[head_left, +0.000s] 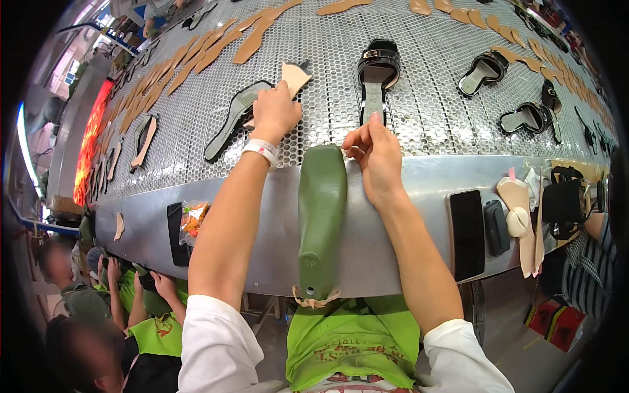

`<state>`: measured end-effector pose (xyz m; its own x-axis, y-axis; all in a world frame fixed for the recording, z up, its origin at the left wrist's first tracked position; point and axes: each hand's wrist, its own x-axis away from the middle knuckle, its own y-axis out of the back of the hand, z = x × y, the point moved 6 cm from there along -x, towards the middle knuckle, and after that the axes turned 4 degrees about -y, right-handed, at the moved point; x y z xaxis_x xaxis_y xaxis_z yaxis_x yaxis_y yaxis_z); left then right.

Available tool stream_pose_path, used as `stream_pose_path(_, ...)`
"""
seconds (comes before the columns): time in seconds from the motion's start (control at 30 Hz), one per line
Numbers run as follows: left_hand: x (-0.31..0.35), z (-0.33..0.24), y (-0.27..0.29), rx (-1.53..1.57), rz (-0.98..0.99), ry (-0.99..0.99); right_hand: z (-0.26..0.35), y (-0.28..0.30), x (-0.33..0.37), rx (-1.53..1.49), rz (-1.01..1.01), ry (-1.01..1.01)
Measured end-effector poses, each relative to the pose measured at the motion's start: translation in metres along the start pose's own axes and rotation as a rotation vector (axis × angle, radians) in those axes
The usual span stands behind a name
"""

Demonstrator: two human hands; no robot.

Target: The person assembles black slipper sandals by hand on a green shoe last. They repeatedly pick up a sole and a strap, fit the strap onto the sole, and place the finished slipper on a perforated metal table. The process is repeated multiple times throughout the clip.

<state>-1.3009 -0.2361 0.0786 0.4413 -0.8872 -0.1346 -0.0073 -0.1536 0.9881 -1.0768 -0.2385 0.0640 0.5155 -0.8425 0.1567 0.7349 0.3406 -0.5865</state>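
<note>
My left hand (pixel 276 112) is closed around a beige shoe upper piece (pixel 297 76) with a black edge. Just left of it lies a black-edged shoe sole (pixel 237 116) with a grey inner face, on the metal mesh surface. My right hand (pixel 377 157) pinches the heel end of a black open-toed sandal (pixel 375 85) with a buckled strap; its toe points away from me. Between my forearms a green shoe last (pixel 322 206) lies lengthwise on the smooth metal edge, its far end beside my right fingers.
Rows of tan insoles (pixel 226 49) and more black sandals (pixel 483 72) cover the mesh. On the metal edge lie a smartphone (pixel 466 234), a dark case (pixel 496 227), beige shoe pieces (pixel 516 196) and an orange snack packet (pixel 193 219). Co-workers (pixel 92 301) sit at the left; another person's arm (pixel 595 226) reaches in at right.
</note>
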Motion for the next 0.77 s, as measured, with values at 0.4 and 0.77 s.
stream_pose_path(0.4, 0.033, 0.085, 0.033, 0.008, -0.105, 0.112, -0.006, -0.01, 0.004, -0.011, 0.025, -0.005)
stream_pose_path(0.77, 0.064, 0.107, 0.067, 0.862, -0.068, -0.007, 0.007, -0.036, 0.017, 0.179, 0.022, 0.222)
